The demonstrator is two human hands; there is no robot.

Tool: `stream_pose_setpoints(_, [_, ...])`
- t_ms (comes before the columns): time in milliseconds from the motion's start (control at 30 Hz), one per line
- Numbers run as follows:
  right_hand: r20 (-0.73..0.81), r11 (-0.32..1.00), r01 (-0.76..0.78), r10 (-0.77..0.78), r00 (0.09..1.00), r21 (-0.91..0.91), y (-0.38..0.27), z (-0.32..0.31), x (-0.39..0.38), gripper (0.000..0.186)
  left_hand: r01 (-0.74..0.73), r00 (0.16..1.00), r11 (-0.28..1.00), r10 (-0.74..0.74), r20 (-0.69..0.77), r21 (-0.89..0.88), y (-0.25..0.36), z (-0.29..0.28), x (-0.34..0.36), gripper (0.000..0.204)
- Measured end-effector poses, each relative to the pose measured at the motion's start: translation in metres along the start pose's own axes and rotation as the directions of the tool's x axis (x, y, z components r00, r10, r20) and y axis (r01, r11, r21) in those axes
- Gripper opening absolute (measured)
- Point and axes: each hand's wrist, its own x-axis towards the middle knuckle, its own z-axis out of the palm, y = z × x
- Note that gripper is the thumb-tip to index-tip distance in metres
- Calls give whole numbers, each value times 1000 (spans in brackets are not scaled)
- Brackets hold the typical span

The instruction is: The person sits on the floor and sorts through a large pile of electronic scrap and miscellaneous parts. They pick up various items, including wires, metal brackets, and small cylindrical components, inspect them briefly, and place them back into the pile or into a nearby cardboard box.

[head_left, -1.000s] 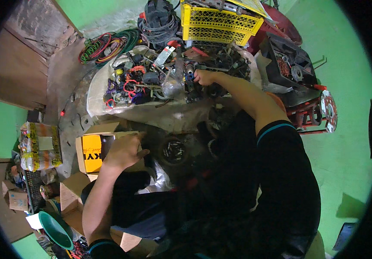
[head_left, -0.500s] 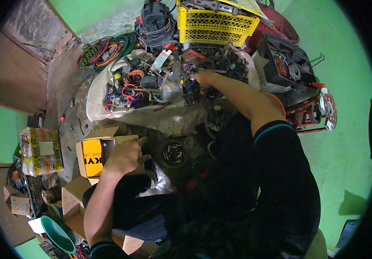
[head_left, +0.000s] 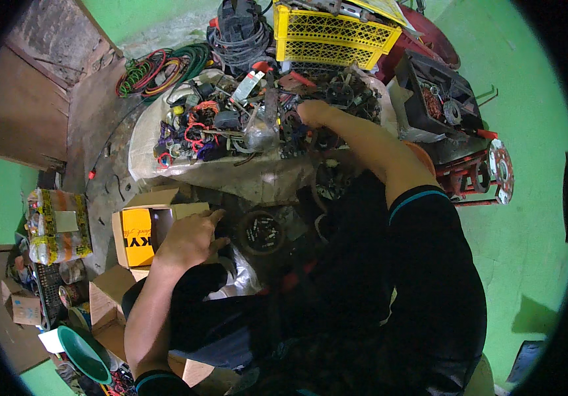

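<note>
My right hand (head_left: 314, 113) reaches into a heap of small mechanical parts (head_left: 231, 122) on a pale sack sheet (head_left: 145, 148). Its fingers curl down among dark parts, and whatever they grip is hidden. Left of it lie a clear plastic bag (head_left: 261, 135), a white-and-grey narrow box (head_left: 248, 86) and red-orange rings or cords (head_left: 195, 135). My left hand (head_left: 191, 239) hovers or rests above my dark-clothed knee, holding nothing, thumb and index finger apart. Beside it stands an open cardboard carton (head_left: 124, 241) with an orange-yellow box (head_left: 139, 236) inside.
A round dish (head_left: 261, 232) of small metal pieces sits between my legs. Behind the heap stand a yellow crate (head_left: 337, 39) and a corded machine (head_left: 239, 39). A black toolbox (head_left: 436, 99) and a red metal stand (head_left: 472, 171) are right; a green basin (head_left: 83, 353) is lower left.
My right hand has shifted slightly within the parts and its fingers look more curled. My left hand stays in nearly the same place. The whole view has tilted a little.
</note>
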Motion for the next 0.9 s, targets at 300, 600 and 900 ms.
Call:
stream_pose_setpoints(300, [-35, 996, 82, -83, 996, -31, 13, 18, 20, 52, -128, 983, 992, 129, -127, 16, -6, 2, 6, 57])
stream_pose_setpoints(600, [48, 993, 58, -63, 997, 99, 0, 33, 40, 68, -78, 994, 995, 73, -80, -60, -3, -4, 12, 59])
stream_pose_setpoints(900, [-135, 993, 118, -120, 983, -22, 14, 43, 55, 33, -73, 996, 997, 72, -59, -14, -12, -1, 20, 58])
